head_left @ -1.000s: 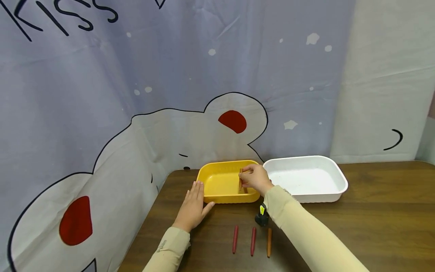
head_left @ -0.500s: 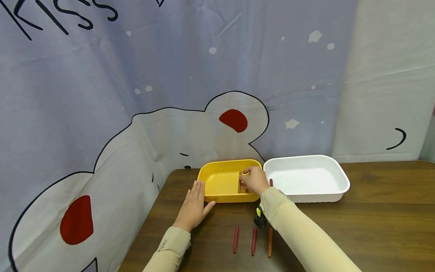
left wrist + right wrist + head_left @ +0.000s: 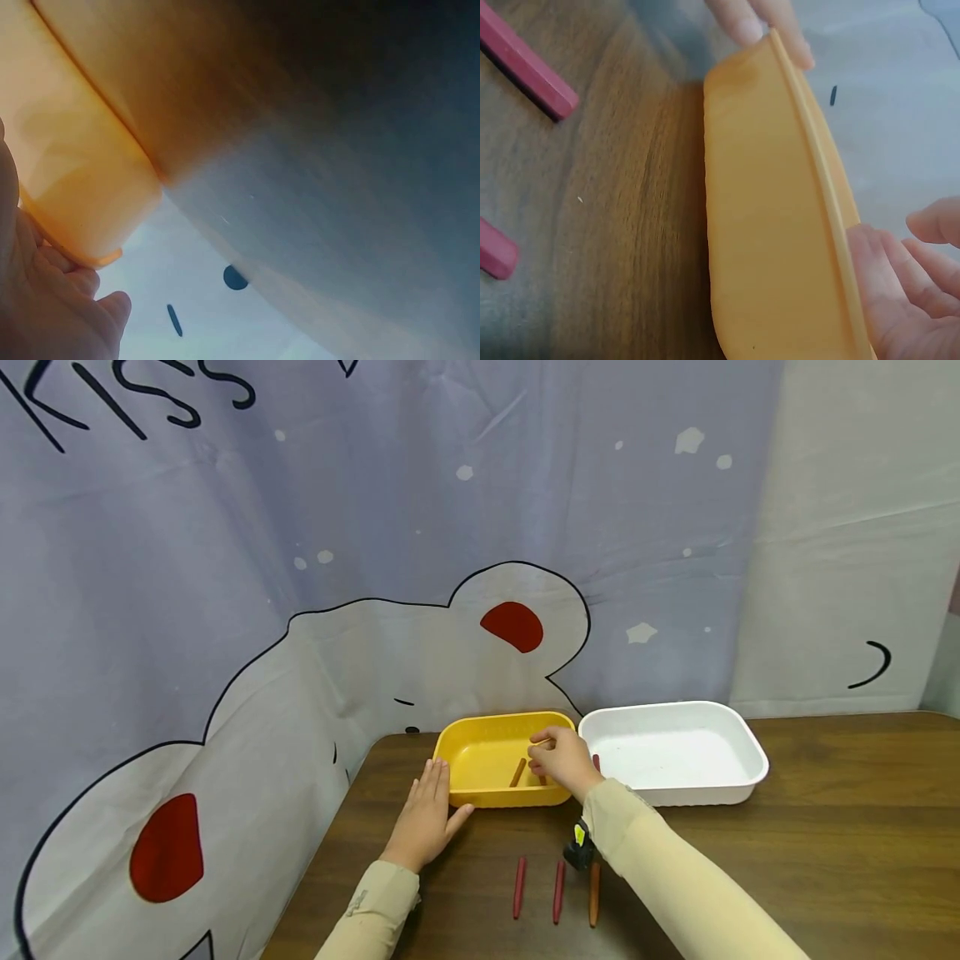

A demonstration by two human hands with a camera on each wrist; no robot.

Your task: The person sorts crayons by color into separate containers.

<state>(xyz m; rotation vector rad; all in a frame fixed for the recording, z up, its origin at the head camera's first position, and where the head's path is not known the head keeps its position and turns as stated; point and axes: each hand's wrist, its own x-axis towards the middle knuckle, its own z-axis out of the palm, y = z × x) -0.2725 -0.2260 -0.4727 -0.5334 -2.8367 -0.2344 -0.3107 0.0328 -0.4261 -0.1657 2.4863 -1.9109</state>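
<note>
In the head view my left hand lies with straight fingers against the front left corner of the yellow tray. Its fingertips reach the rim. My right hand hovers over the right side of that tray, its fingers loosely bent and nothing between them. Just left of those fingers, an orange crayon lies on the tray floor. A second orange crayon shows partly beneath the hand. From the right wrist view, the right hand is at the tray's rim, thumb apart from the fingers.
A white tray stands right of the yellow one, with a red crayon partly hidden behind the right wrist. Two red crayons and an orange crayon lie on the wooden table in front. A printed cloth hangs behind.
Earlier my right hand pinched an orange crayon upright in the yellow tray. It has let go, and the crayon now lies tilted on the tray floor. My left hand has stayed put.
</note>
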